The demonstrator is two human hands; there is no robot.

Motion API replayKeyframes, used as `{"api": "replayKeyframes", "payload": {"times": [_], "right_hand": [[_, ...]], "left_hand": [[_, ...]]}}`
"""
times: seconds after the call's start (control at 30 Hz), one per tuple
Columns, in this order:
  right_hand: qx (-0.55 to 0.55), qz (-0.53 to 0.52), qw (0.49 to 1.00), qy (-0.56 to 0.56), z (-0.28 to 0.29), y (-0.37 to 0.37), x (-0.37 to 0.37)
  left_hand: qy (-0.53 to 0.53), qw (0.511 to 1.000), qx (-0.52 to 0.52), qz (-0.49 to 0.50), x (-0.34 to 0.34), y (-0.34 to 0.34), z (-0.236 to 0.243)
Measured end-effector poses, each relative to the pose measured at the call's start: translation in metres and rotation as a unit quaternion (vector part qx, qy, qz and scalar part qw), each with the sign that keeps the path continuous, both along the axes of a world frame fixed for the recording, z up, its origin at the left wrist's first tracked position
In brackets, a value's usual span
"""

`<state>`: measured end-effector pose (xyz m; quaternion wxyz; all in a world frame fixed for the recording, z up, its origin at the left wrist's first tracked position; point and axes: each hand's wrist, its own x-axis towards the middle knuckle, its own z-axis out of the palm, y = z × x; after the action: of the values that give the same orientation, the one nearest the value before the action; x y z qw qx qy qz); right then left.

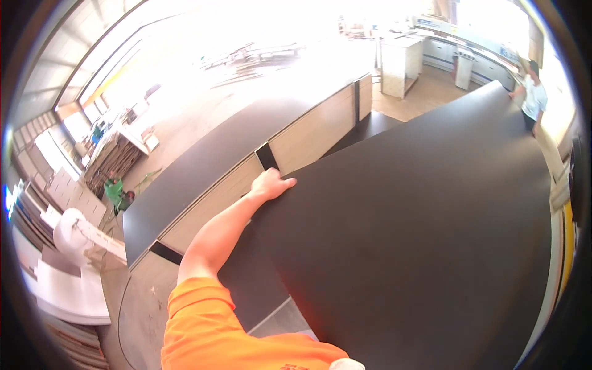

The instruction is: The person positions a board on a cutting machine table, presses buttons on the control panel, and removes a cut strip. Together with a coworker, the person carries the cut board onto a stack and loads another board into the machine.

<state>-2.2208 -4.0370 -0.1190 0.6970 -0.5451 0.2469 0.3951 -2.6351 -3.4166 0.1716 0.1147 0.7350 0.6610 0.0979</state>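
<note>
A large dark board (407, 216) with a smooth face fills the middle and right of the view. My left hand (270, 185) grips its left edge near a corner, the thumb lying on the upper face and the fingers partly hidden. Just beyond that hand stands a stack of dark-topped boards (228, 135) with pale edges, crossed by black strips (267, 156). My right hand is out of view. At the far right end of the board a person in a white shirt (534, 98) reaches an arm toward its corner.
Another dark board (259, 277) lies low, partly under the large one. To the left are a pile of brown sheets (114, 160), a green machine (115, 191) and white rounded equipment (74, 237). Pale cabinets (398, 65) and a long machine (441, 52) stand at the back.
</note>
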Motion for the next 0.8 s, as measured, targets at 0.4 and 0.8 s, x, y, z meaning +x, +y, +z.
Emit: {"api": "replayKeyframes", "payload": {"times": [0.4, 0.8], "right_hand": [[-0.013, 0.088, 0.996, 0.007, 0.022, 0.26, 0.212], [-0.007, -0.046, 0.999, 0.014, 0.052, 0.45, 0.374]], "left_hand": [[-0.037, 0.994, -0.099, 0.003, 0.232, 0.208, -0.02], [-0.159, 0.98, -0.114, 0.024, 0.484, 0.51, -0.071]]}}
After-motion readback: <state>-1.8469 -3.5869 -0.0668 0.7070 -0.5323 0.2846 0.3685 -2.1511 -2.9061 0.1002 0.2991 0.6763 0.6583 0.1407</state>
